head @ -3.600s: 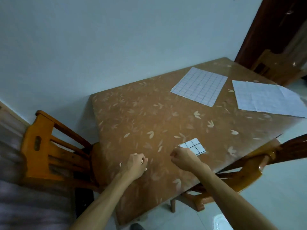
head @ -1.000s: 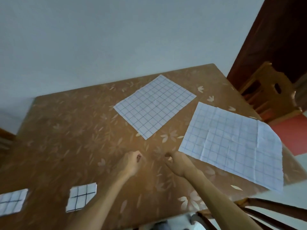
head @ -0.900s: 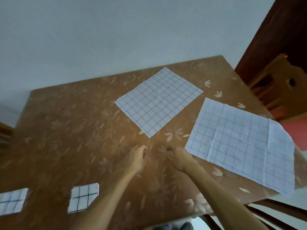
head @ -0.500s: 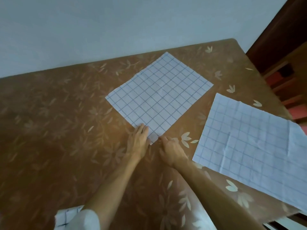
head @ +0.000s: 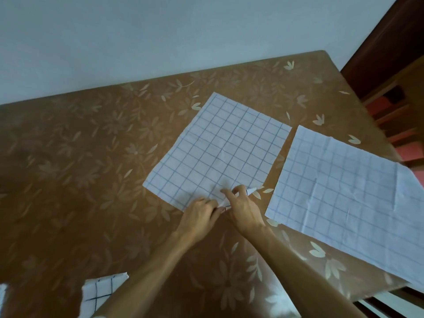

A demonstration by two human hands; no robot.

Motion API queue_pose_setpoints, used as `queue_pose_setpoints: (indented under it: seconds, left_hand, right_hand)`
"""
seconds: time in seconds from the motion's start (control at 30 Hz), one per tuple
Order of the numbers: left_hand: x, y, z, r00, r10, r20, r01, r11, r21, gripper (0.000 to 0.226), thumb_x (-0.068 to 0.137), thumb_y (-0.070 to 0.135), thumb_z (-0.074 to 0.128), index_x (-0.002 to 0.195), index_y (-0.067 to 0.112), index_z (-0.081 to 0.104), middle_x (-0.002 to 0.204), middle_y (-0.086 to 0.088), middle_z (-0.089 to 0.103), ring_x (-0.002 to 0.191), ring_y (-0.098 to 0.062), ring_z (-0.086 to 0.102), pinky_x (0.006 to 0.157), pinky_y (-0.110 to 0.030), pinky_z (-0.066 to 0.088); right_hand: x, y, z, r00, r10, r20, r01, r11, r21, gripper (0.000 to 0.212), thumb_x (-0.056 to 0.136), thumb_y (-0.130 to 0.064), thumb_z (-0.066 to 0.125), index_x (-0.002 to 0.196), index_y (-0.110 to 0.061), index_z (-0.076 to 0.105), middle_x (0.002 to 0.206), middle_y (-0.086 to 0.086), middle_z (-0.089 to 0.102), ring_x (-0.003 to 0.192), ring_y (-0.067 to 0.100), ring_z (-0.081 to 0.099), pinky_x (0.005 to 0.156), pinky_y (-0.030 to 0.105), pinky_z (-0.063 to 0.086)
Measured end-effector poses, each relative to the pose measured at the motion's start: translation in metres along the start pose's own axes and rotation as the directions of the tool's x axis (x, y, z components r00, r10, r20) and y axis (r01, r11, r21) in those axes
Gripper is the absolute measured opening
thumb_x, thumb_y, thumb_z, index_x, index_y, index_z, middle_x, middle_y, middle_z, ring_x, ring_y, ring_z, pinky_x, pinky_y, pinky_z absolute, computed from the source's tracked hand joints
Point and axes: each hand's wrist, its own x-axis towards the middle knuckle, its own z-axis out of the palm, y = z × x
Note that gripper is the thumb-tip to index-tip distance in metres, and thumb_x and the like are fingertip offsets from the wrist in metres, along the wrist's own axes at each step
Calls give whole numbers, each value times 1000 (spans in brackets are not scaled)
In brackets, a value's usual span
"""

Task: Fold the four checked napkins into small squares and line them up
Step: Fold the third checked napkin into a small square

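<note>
The leaf-patterned table (head: 68, 180) bears two open napkins: the untouched napkin (head: 344, 191) at three o'clock and the centre napkin (head: 224, 152). Half a second ago the centre one lay flat with both hands just arriving at it; now its near edge, at six o'clock, is lifted. The right hand (head: 245, 210) pinches it between thumb and fingers. The left hand (head: 199, 216), fingers curled, pinches it just beside. A folded square (head: 101, 292) lies at seven o'clock, so the third napkin's folding is probably starting.
</note>
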Motion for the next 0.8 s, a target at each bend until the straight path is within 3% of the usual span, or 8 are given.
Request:
queue_pose_setpoints:
  seconds: [0.13, 0.23, 0.3, 0.4, 0.53, 0.6, 0.7, 0.8]
  left_hand:
    - [-30, 19, -16, 998, 26, 59, -22, 998, -63, 50, 96, 63, 34, 100, 21, 62, 90, 10, 59, 88, -12, 59, 72, -29, 48]
    - [-52, 20, -22, 998, 2, 58, 1, 998, -59, 60, 85, 70, 54, 125, 26, 55, 120, 12, 59, 107, -7, 57, 86, -28, 52]
    - [-69, 14, -21, 999, -27, 36, 28, 1000, -11, 56, 82, 50, 71, 130, 27, 53, 126, 11, 59, 112, -10, 57, 90, -29, 52]
    - [-97, 5, -22, 996, -90, -14, 90, 996, -22, 56, 67, 13, 85, 119, 19, 65, 116, 5, 67, 104, -18, 62, 85, -37, 55]
    - [-137, 9, -28, 973, -200, -113, 204, 979, 27, 43, 65, -7, 68, 101, 16, 75, 98, 0, 75, 92, -22, 68, 79, -32, 54]
    - [-161, 13, -29, 947, -288, -141, 299, 952, 64, 32, 79, 2, 68, 97, 28, 74, 95, 8, 74, 88, -14, 68, 72, -28, 53]
    - [-198, 28, -28, 921, -364, -143, 361, 932, -43, 14, 90, 20, 66, 95, 31, 73, 90, 12, 74, 84, -9, 69, 68, -30, 54]
    - [-231, 44, -25, 877, -453, -162, 434, 890, -141, 17, 90, 29, 70, 105, 22, 75, 96, 7, 76, 91, -15, 71, 72, -32, 55]
  right_hand:
    - [-27, 10, -11, 996, -76, -39, 77, 997, 24, 25, 89, -14, 66, 114, -13, 64, 131, 5, 45, 87, 25, 65, 70, 36, 58]
    - [-49, 16, -26, 992, -113, -59, 119, 985, 123, 27, 87, -12, 64, 113, -10, 65, 123, 3, 55, 92, 23, 64, 77, 34, 55]
    - [-68, 22, -37, 990, -125, -57, 135, 970, 204, 26, 86, -10, 64, 112, -13, 65, 113, 1, 61, 94, 19, 63, 78, 30, 54]
    - [-101, 37, -46, 995, -97, -28, 101, 907, 409, 26, 86, -14, 68, 109, -25, 66, 107, -9, 67, 95, 8, 66, 81, 23, 57]
    - [-147, 59, -57, 991, -116, -69, 135, 841, 524, 28, 81, -16, 76, 107, -23, 69, 106, -14, 69, 97, -4, 64, 80, 7, 49]
    - [-166, 73, -60, 992, -109, -64, 127, 850, 511, 23, 82, -10, 71, 102, -22, 69, 98, -13, 70, 91, -6, 64, 77, 9, 51]
    - [-190, 90, -56, 992, -112, -56, 125, 870, 477, 10, 82, -13, 70, 88, -19, 65, 80, -6, 71, 77, 3, 67, 74, 29, 57]
    - [-213, 100, -52, 985, -156, -67, 170, 879, 445, 18, 85, -27, 76, 80, -26, 59, 70, -12, 65, 70, -7, 61, 63, 11, 48]
